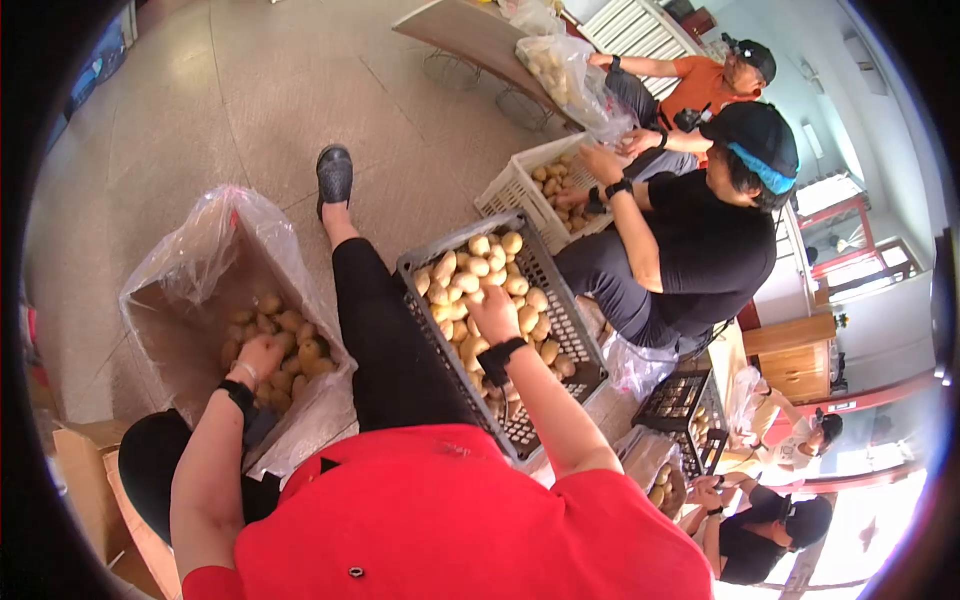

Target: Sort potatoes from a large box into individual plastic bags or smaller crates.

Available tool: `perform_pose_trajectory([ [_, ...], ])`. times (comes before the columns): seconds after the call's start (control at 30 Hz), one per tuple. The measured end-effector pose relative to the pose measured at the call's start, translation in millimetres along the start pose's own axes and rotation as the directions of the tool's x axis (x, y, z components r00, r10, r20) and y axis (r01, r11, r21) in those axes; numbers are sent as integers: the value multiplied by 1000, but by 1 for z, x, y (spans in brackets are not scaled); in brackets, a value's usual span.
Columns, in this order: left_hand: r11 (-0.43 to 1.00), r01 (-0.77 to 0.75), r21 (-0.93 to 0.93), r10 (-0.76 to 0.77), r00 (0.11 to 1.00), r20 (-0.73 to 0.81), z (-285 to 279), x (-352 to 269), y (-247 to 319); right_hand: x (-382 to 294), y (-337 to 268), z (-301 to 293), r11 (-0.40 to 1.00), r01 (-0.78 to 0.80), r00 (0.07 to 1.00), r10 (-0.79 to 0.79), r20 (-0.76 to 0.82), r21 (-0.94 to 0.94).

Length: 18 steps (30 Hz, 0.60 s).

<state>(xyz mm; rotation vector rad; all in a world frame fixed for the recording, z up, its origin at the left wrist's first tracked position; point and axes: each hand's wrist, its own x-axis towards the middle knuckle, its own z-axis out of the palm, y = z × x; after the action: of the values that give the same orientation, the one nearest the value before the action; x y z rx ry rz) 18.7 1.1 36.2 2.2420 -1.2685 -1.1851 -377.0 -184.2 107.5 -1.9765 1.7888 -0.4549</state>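
My left hand [257, 361] reaches down into a cardboard box [180, 349] lined with a clear plastic bag [255, 202], touching the potatoes [311, 360] at its bottom. Whether its fingers hold one is hidden. To the right, a dark grey perforated plastic crate [551, 300] beside my leg holds many potatoes [480, 266]. My right hand [493, 315] lies on these potatoes, its back to the camera; the fingertips are partly hidden, and a grip on one cannot be made out. Both wrists wear black bands.
A white plastic crate [517, 187] of potatoes stands in front of a person in black [720, 225], close on my right. Beyond, a person in orange [701, 90] handles a bag of potatoes [555, 71]. Opened cardboard [90, 480] lies at lower left. More people and black crates [679, 401] are at right.
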Motion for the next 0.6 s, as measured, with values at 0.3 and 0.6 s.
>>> perform_pose_trajectory([
  [0.3, 898, -34, 440, -101, 955, 280, 32, -4, -42, -16, 87, 36, 928, -275, 880, 348, 325, -250],
  [0.6, 856, -22, 517, -109, 969, 222, 35, 4, -53, -10, 73, 59, 918, -238, 864, 349, 362, -318],
])
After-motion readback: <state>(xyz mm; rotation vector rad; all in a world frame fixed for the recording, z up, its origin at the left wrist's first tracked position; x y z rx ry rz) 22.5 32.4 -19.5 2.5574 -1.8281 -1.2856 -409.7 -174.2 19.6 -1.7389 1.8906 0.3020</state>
